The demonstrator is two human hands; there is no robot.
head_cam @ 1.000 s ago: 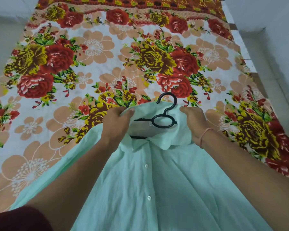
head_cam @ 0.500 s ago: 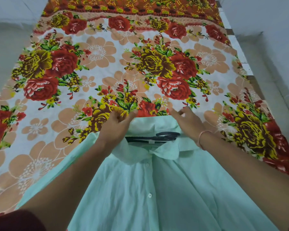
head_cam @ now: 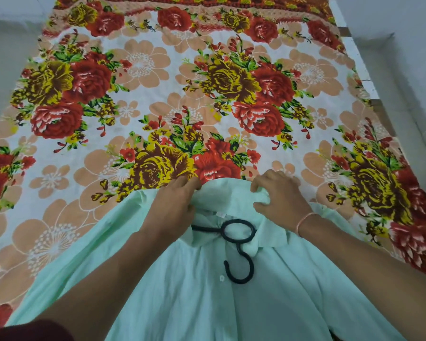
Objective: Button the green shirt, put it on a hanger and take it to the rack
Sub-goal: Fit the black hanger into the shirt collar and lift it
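A pale green shirt (head_cam: 207,299) lies buttoned, front up, on the near part of the bed, collar away from me. A black hanger (head_cam: 239,244) sits inside the neck opening; its ring and hook have flipped toward me and rest on the shirt's front, its arms hidden under the cloth. My left hand (head_cam: 172,207) pinches the left side of the collar. My right hand (head_cam: 280,195) grips the bunched right side of the collar, a thin pink band on its wrist.
The bed is covered by a floral sheet (head_cam: 158,94) with red and yellow roses, stretching far ahead. A grey floor (head_cam: 408,57) runs along the right edge of the bed, and a pale floor shows at the left.
The hanger's hook, which pointed away over the collar a second ago, swung down and now lies toward me on the shirt front. Both hands stayed at the collar, shifting the cloth.
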